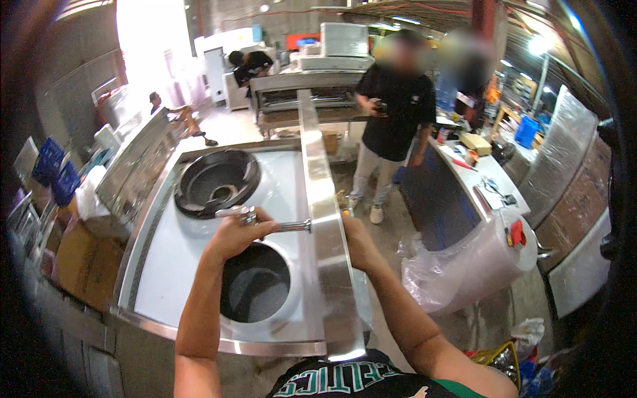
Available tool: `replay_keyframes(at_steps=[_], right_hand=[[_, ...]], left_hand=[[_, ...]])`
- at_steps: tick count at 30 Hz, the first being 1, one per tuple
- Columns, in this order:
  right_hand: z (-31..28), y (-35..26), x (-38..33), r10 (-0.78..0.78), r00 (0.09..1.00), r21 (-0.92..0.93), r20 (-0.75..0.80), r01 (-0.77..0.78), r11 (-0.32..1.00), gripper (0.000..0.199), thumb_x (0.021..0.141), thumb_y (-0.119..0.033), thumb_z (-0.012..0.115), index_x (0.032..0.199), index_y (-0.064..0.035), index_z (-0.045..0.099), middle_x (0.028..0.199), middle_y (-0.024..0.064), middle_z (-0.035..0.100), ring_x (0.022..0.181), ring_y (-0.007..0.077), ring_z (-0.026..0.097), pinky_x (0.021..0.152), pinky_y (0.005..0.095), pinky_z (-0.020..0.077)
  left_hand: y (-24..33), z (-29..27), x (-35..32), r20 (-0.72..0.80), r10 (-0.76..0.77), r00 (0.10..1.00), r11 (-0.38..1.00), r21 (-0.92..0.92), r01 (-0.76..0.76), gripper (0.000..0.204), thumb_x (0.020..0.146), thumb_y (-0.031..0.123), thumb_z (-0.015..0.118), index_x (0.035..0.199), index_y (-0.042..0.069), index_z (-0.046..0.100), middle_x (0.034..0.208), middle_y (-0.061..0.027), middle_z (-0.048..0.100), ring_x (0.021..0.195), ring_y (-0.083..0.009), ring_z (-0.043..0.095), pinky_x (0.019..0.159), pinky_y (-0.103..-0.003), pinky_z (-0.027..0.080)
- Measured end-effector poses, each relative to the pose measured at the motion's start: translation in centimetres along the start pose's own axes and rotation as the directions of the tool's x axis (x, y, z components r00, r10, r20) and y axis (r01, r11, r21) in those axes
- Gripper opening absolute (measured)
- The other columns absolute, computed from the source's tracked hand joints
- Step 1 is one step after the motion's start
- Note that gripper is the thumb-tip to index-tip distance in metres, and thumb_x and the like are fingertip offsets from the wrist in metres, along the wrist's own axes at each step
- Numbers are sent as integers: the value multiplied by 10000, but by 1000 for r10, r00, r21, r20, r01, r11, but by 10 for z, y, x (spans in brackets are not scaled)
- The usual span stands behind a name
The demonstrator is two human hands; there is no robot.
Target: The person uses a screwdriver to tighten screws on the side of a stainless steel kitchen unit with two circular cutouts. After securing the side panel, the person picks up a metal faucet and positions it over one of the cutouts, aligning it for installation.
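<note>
- One steel stove top (174,249) stood before the person, with two round wells sunk in it.
- The far well (217,182) held a dark burner bowl with a pale ring at its bottom; the near well (255,284) was dark inside, and its contents could not be made out.
- One steel back panel (323,219) ran along the stove's right edge, rising above the top.
- One metal tap (265,219) stuck out from the panel over the top, between the two wells.
- The left hand (237,233) was curled round the tap's free end, fingers closed on it.
- The right hand (356,240) lay behind the panel, opposite the tap; its fingers were hidden, so its grip could not be told.
- Three other people were in view: two stood beyond the stove on the right and one bent over a bench at the back. One more figure sat by the bright doorway.
- One plastic-wrapped counter (478,255) stood to the right, with small tools lying on its top.
- Two blue crates (56,172) sat at the left.
</note>
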State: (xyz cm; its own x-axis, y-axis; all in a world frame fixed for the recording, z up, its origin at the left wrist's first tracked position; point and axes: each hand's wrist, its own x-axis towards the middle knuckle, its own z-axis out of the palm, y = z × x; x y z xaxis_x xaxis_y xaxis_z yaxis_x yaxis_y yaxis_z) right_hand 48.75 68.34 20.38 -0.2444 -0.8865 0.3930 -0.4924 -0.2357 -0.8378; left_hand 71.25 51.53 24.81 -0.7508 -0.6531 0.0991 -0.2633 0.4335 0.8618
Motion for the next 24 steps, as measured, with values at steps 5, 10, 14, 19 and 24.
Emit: replay_keyframes(at_steps=[5,10,14,19,24], right_hand=[[-6,-8,1,-10,998,-14,61,11,1000,376,883,-144,696,1231,-18,632,1141,236,697,1031,345,696,879,394,526],[3,12,10,-164,984,-99,72,171,980,391,912,-279,658,1209,-26,628,1136,229,687,1048,435,648,886,439,518],[10,29,11,-174,980,-153,96,187,970,426,917,-339,646,1221,-41,620,1119,236,683,1043,445,640,881,453,515],[12,26,5,-170,983,-187,75,181,966,478,902,-294,683,1283,-24,580,1220,245,647,1111,431,623,946,433,499],[8,6,0,-215,976,-43,6,216,976,544,887,-177,721,1367,-22,516,1267,209,639,1198,371,612,1017,404,469]], left_hand=[[1,4,2,-20,3,1000,999,-37,-4,233,892,245,779,876,15,747,670,-6,634,623,-78,549,553,-258,433],[-5,5,4,-34,20,999,998,-60,-23,146,874,145,774,867,11,718,739,-44,666,655,-108,585,571,-267,456],[-8,6,4,-44,20,999,996,-82,-24,158,866,148,779,878,0,724,737,-45,661,658,-112,593,573,-267,462],[-8,5,5,-10,42,999,992,-121,-43,194,870,184,783,874,0,722,715,-33,647,644,-108,583,569,-266,455],[0,0,3,0,41,999,999,-21,-41,228,889,227,788,884,5,738,690,-4,635,627,-77,561,553,-260,442]])
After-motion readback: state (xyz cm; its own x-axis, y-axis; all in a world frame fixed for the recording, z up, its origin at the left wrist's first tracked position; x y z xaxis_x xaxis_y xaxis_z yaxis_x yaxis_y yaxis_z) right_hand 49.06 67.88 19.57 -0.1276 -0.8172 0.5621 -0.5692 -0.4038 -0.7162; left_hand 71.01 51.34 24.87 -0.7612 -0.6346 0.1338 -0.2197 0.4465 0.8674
